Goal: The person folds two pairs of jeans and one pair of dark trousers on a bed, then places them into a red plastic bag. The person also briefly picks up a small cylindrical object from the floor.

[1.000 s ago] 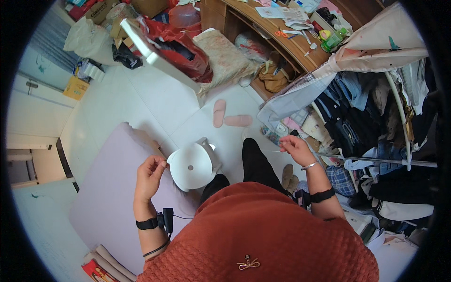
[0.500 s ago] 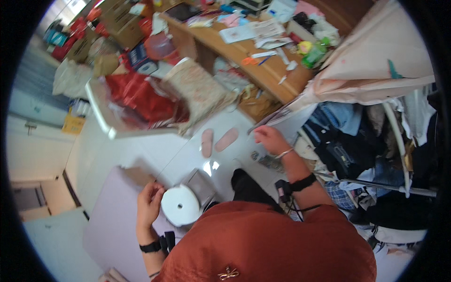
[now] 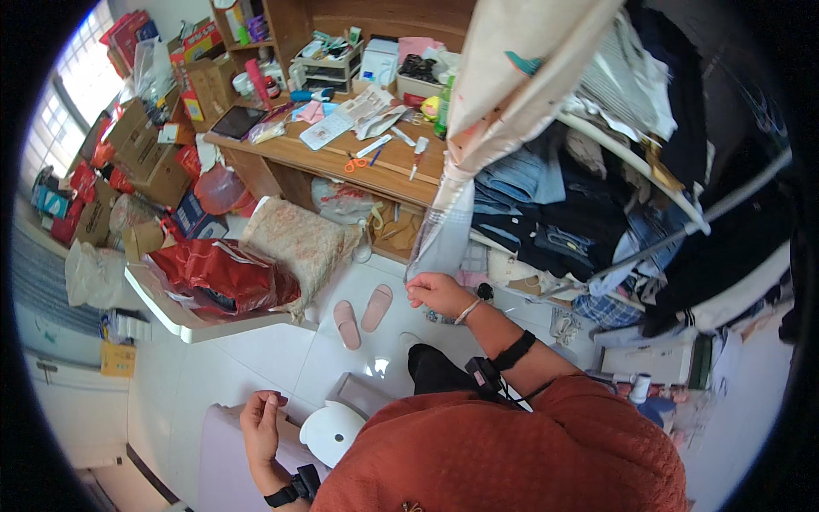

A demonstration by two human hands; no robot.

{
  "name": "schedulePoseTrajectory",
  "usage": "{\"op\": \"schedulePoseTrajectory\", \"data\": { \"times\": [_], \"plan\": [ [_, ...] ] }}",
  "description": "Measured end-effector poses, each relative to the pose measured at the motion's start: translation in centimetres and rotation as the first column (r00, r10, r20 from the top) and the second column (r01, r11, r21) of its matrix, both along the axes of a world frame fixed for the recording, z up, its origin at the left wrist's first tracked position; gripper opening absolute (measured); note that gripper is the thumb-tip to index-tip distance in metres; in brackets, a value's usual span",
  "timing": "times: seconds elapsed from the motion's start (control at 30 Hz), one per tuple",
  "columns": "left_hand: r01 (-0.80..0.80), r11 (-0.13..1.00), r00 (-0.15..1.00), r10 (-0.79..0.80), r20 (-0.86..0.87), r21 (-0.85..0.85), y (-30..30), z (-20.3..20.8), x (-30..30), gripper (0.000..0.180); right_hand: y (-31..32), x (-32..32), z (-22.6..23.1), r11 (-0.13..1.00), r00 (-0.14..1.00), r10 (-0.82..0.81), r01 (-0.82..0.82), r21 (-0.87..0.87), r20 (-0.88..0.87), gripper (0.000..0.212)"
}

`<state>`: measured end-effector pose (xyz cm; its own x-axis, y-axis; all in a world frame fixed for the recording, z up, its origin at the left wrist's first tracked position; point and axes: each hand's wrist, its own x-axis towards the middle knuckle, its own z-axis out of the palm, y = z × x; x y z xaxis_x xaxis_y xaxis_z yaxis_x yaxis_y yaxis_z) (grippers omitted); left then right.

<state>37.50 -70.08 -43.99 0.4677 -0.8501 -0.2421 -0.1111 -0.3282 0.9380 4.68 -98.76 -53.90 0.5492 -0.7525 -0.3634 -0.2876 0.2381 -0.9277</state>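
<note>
My left hand (image 3: 261,424) is raised at the lower left, its thumb and fingers pinched together. A small dark reddish piece shows at the fingertips, too small to name. Just right of that hand is a round white lid-like top with a small dark hole (image 3: 333,434), partly covered by my shirt. Ahead of me my right hand (image 3: 438,295) has its fingers curled in, right at the lower end of the pale pink curtain (image 3: 478,128). Whether the fingers grip the curtain's edge cannot be made out.
Pink slippers (image 3: 362,316) lie on the white tiled floor. Beyond them stand a white-rimmed holder with a red bag (image 3: 217,273) and a patterned cushion (image 3: 294,243). A cluttered wooden desk (image 3: 281,154) is behind, cartons (image 3: 141,141) at far left, clothes on a rack (image 3: 580,205) at right.
My view has shifted, bringing more of the desk top and the clothes rack into sight. My right hand stays at the curtain's lower end; my left hand stays pinched beside the white round top.
</note>
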Motion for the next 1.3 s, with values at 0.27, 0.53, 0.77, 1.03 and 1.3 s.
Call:
{"op": "schedulePoseTrajectory", "data": {
  "times": [0.27,0.53,0.77,1.03,1.3],
  "plan": [
    [0.168,0.986,0.985,-0.168,-0.043,-0.004,6.0,-3.4,0.5,0.018,13.2,-4.3,0.4,0.994,0.998,-0.042,0.037,-0.099,-0.046,0.022],
    [0.145,0.984,0.981,-0.156,-0.117,-0.099,8.8,-3.5,-0.2,0.019,15.8,-6.1,3.1,0.982,0.996,-0.073,0.079,-0.17,0.04,0.021],
    [0.04,0.998,0.991,-0.045,-0.13,-0.043,10.5,-0.2,-3.6,0.016,14.6,-5.6,3.3,0.969,0.997,-0.066,0.072,-0.235,0.033,0.024],
    [0.169,0.984,0.981,-0.174,-0.087,-0.056,6.5,2.2,-9.0,0.016,13.1,-16.8,1.8,0.883,0.909,-0.386,0.414,-0.221,0.16,0.023],
    [0.326,0.945,0.944,-0.322,-0.077,0.039,4.3,2.6,-14.2,0.017,4.3,-33.2,11.6,0.086,0.436,-0.876,0.562,-0.823,0.206,0.046]
  ]
}}
